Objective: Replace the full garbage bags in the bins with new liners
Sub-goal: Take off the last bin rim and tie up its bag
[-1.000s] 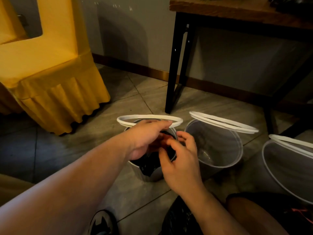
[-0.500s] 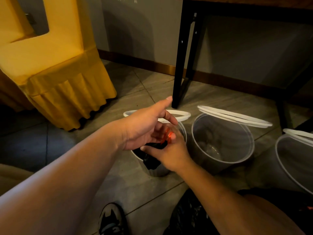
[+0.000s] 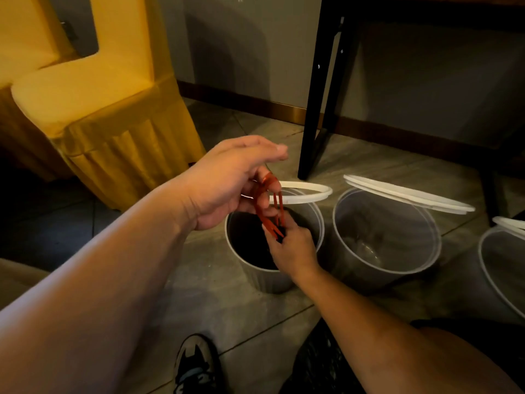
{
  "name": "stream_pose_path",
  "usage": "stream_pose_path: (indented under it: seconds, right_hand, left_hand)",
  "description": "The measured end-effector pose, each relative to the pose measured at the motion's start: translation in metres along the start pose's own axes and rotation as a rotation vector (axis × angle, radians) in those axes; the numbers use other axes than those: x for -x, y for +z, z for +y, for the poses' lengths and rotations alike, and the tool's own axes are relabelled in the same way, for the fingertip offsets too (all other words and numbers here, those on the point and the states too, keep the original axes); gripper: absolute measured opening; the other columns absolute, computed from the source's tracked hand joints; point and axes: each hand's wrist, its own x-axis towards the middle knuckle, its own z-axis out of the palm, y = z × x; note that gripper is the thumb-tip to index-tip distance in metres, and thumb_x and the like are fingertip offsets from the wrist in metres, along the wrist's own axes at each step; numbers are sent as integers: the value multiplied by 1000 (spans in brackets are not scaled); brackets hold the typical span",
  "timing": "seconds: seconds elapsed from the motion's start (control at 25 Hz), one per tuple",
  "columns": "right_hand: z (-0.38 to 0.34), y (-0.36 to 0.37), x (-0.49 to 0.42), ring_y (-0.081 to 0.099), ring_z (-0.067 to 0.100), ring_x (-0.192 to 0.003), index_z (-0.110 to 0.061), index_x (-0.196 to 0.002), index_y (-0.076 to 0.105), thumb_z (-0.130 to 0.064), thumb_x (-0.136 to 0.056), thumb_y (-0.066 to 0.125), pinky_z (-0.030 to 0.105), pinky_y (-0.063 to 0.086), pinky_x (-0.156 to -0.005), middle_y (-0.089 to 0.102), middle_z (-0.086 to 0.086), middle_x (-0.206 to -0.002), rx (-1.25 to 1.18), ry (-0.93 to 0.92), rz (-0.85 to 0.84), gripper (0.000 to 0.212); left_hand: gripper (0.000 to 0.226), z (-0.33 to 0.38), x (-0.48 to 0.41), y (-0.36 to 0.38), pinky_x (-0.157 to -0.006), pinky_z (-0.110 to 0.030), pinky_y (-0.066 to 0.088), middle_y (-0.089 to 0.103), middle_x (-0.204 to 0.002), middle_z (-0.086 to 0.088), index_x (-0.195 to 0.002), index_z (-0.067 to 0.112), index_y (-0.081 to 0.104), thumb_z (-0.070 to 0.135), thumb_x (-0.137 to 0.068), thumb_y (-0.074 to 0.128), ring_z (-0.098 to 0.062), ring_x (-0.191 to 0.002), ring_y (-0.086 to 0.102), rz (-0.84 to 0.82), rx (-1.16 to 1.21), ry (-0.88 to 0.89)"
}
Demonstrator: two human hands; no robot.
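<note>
A small grey bin (image 3: pixel 312 223) stands on the floor with a black bag (image 3: pixel 250 251) inside it and its white rim ring (image 3: pixel 309 194) flipped up at the back. Red drawstring loops (image 3: pixel 270 206) rise out of the bag. My left hand (image 3: pixel 227 183) is above the bin with its fingers hooked through the top of the loops. Lower down, over the bin's mouth, my right hand (image 3: pixel 292 248) pinches the same loops where they meet the bag.
Two more translucent bins (image 3: pixel 386 243) (image 3: pixel 502 265) stand to the right, their white rings raised. A yellow-covered chair (image 3: pixel 99 109) is at the left, a black table leg (image 3: pixel 321 109) behind the bins. My shoe (image 3: pixel 196 365) and a dark bag (image 3: pixel 321 365) are by my knee.
Both hands were down inside the bin's mouth. My left hand has risen, drawing the red drawstring loops up out of the black bag, while my right hand stays low on them.
</note>
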Motion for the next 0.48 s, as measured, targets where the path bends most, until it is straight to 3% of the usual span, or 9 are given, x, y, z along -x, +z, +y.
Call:
stream_pose_path:
  seconds: [0.08,0.2,0.32,0.4,0.48]
  right_hand:
    - [-4,0,-1,71,21,-90,-38,-95,65,-58,-91,64,31,52,-77,69,-9,-89,2,-23,-27,20]
    - [-17,-4,3,66,11,-102,-46,-89,67,-70,-77,71,32,51,-93,63,-19,-103,-74,-76,31,27]
    - [-31,0,8,69,7,-82,-42,-88,68,-69,-82,68,35,56,-79,70,-13,-80,-214,-79,118,28]
    - [-31,1,9,66,12,-69,-30,-76,64,-65,-94,55,41,54,-70,64,-7,-66,-230,-58,89,41]
    - [-21,2,11,61,19,-67,-30,-65,52,-59,-101,42,43,51,-67,51,-12,-61,-156,-74,61,47]
  left_hand:
    - [12,0,-2,2,-61,-36,60,68,-73,-7,-110,18,70,22,-99,68,-18,-56,61,12,-143,65]
    - [15,2,-4,-1,-60,-29,58,73,-76,-4,-113,18,68,14,-99,68,-19,-61,66,-17,-368,144]
    - [18,3,-7,1,-64,-27,58,76,-82,-5,-117,19,68,15,-99,69,-20,-66,70,-119,-367,129]
    - [19,5,-8,4,-64,-29,57,76,-84,-8,-116,21,70,16,-98,70,-22,-67,70,-178,-307,117]
    - [20,6,-7,2,-65,-30,58,77,-86,-11,-116,23,70,14,-98,69,-24,-69,72,-201,-296,113]
